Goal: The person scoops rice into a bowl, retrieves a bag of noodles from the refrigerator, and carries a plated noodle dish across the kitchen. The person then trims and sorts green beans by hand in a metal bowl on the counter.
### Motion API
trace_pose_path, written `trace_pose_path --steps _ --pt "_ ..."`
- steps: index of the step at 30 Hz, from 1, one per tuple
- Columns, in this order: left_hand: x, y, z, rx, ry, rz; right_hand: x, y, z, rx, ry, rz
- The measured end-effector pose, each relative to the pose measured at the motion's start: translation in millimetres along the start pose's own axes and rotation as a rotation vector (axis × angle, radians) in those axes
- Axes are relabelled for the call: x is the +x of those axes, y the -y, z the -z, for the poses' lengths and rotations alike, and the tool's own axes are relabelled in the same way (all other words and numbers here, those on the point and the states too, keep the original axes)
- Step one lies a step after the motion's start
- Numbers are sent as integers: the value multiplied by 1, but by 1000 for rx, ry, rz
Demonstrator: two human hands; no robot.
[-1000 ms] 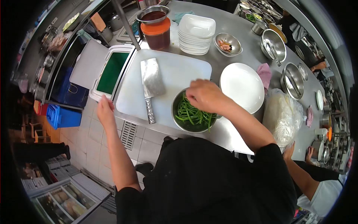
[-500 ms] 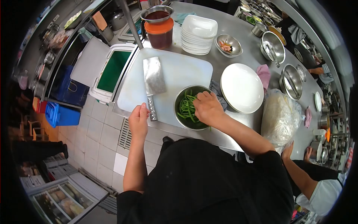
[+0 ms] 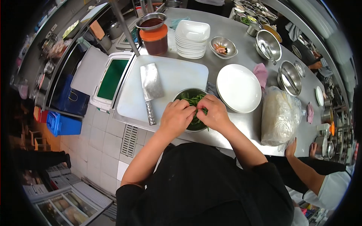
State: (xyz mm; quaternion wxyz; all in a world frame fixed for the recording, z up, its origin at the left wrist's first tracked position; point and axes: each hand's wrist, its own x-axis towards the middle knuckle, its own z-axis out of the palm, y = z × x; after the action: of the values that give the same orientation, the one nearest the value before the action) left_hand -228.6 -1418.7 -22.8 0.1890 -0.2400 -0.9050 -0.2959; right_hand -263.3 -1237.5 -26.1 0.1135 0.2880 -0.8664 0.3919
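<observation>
Both hands meet over a metal bowl of green beans at the front edge of the counter. My left hand is closed, fingertips pinched together above the beans. Close against it, my right hand is pinched too, with a bit of green at its fingertips. Exactly what the left fingers hold is hidden. Left of the bowl, a cleaver lies flat on the white cutting board, its handle towards me. White round plates stand to the right of the bowl.
Behind the board are a red-brown container, stacked white dishes and a small bowl of food. A plastic-wrapped bundle lies at right, beside a co-worker's hand. An open bin is at left.
My left hand has moved right, from the board's front edge to the bowl, and joined my right hand. The fingers of both are now together over the beans.
</observation>
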Motion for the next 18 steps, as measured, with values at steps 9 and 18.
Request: trace_pose_path --steps 9,18 --pt "-4 0 -17 -82 129 -3 -16 -30 7 -45 -192 -240" --pt "-4 7 -3 -1002 -39 811 5 2 15 387 -2 -180"
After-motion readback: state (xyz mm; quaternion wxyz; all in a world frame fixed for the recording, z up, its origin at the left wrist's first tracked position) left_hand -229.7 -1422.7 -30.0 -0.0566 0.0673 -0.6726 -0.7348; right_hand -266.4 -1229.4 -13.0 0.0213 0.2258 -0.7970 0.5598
